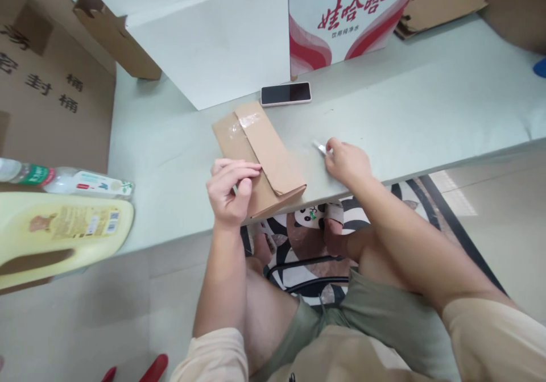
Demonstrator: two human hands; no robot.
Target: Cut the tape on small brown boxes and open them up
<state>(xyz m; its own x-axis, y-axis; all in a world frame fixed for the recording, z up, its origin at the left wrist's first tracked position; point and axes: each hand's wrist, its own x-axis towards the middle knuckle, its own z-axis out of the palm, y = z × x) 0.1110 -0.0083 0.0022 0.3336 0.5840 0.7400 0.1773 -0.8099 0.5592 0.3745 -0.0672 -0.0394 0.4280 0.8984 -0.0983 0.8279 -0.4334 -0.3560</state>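
Note:
A flat brown cardboard mailer [264, 149] with clear tape near its top lies on the pale green table [409, 115], its near end overhanging the front edge. My left hand [230, 191] rests at the mailer's left edge, fingers curled and pinched together on something I cannot make out. To the mailer's right, my right hand [347, 161] sits closed on the table, gripping a small silvery tool [319, 146] whose tip points up and left.
A black phone [285, 93] lies behind the mailer. White boxes [213, 41] and a red-printed white carton [341, 18] stand at the back. A yellow jug [60, 228] and a water bottle [68, 182] lie at left. My knees are under the table edge.

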